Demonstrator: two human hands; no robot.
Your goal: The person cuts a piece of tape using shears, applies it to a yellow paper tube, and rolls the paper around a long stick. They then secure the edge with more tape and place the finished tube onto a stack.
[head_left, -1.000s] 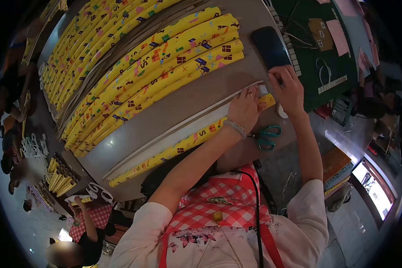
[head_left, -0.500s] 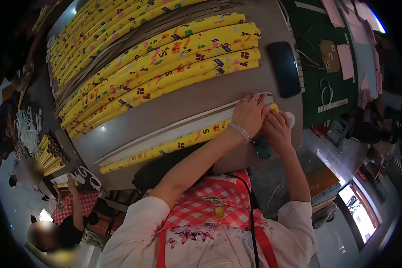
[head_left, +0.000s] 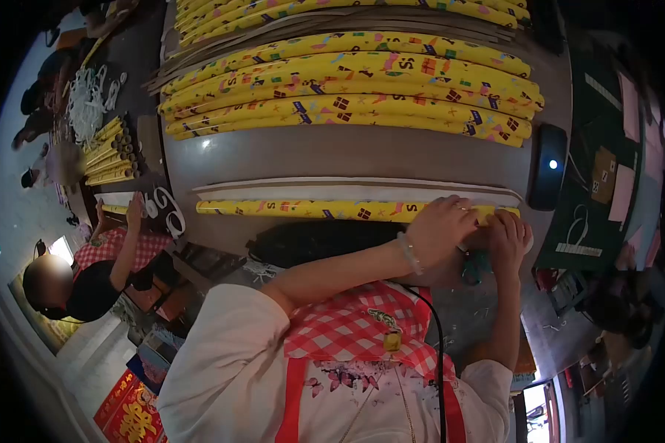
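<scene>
A long roll of yellow printed wrapping paper [head_left: 310,210] lies across the brown table in front of me, with a white strip [head_left: 332,190] along its far side. My left hand [head_left: 443,225], with a bracelet at the wrist, is closed over the roll right of its middle. At the roll's right end, my right hand [head_left: 505,240] has its fingers curled around it; its thumb is partly hidden. Just below my hands is a teal looped object [head_left: 476,267], possibly scissors handles, partly covered.
Several finished yellow rolls [head_left: 355,92] lie stacked at the back beside brown strips [head_left: 347,23]. A black phone-like device [head_left: 548,166] is at the right edge, with a green mat [head_left: 595,177] beyond. To the left, another person [head_left: 111,258] handles a roll near white cords [head_left: 87,103].
My view has turned, so the roll now lies nearly level. My left hand has come off the white strip onto the yellow roll. The right hand stays at the right end.
</scene>
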